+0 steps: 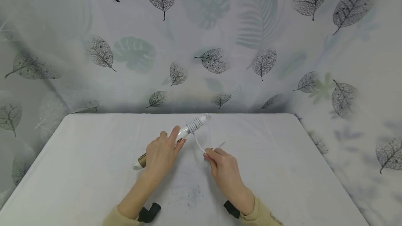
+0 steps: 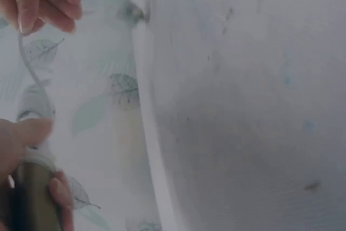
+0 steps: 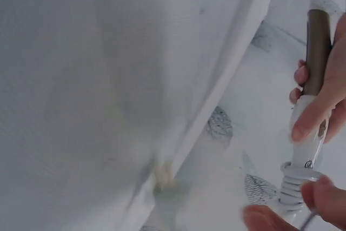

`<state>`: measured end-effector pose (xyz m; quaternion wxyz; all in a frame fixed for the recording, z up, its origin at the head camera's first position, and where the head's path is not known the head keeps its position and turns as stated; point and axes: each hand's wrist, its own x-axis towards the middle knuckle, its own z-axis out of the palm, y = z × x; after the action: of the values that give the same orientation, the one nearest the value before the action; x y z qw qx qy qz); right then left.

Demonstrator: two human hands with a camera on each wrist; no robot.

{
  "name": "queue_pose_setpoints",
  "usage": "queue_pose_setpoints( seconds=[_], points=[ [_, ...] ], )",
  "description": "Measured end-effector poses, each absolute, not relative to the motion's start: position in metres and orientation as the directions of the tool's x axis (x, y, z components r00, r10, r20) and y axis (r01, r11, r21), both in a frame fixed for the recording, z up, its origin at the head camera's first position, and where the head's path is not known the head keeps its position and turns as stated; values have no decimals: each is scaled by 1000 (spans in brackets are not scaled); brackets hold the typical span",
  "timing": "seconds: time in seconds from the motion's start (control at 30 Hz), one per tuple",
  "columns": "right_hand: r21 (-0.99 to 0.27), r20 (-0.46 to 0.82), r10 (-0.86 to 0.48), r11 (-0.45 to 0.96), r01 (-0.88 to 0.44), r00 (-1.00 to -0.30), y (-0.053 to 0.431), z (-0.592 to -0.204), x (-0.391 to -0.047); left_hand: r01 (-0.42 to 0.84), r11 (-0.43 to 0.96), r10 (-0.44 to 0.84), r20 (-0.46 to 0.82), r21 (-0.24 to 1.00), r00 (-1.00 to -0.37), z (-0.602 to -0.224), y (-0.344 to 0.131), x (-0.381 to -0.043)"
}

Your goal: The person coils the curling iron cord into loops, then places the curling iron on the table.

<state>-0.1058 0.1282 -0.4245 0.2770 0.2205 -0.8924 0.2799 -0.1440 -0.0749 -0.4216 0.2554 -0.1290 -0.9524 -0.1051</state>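
Note:
A curling iron [image 1: 183,134] with a white handle and a gold-brown barrel [image 3: 318,47] is held at a slant above the white table, its white tip toward the lower left. My left hand [image 1: 161,154] grips it where barrel and handle meet, thumb along the handle. Several turns of white cord [image 1: 194,125] are wound round the handle's far end. From the coil the cord runs down to my right hand [image 1: 225,172], which pinches it between thumb and fingers. A short white piece sticks out beyond those fingers. The left wrist view shows the cord stretched between both hands.
The white table [image 1: 282,170] has faint bluish smudges near its front middle. Behind and beside it hangs a leaf-printed curtain [image 1: 201,30]. Black wrist straps [image 1: 149,212] sit at both of the person's wrists, beside beige sleeves [image 1: 262,213].

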Motion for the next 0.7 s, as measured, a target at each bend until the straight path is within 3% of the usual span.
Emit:
queue_pose_setpoints(
  seconds=[0.2, 0.33, 0.5, 0.7],
  points=[
    [-271, 752, -251, 726, -632, -610, 127, -437, -117, 279, 943, 206, 343, 181, -917, -422, -76, -139],
    [-181, 770, -357, 672, -718, -528, 133, -435, -126, 297, 925, 248, 216, 237, -944, -423, -76, -136],
    [-52, 743, -503, 614, -787, -442, 141, -424, -138, 392, 891, 369, 137, 231, -919, -427, -78, -134],
    [-33, 683, -568, 603, -797, -458, 140, -415, -149, 535, 833, 507, 191, 141, -841, -436, -75, -133]
  ],
)
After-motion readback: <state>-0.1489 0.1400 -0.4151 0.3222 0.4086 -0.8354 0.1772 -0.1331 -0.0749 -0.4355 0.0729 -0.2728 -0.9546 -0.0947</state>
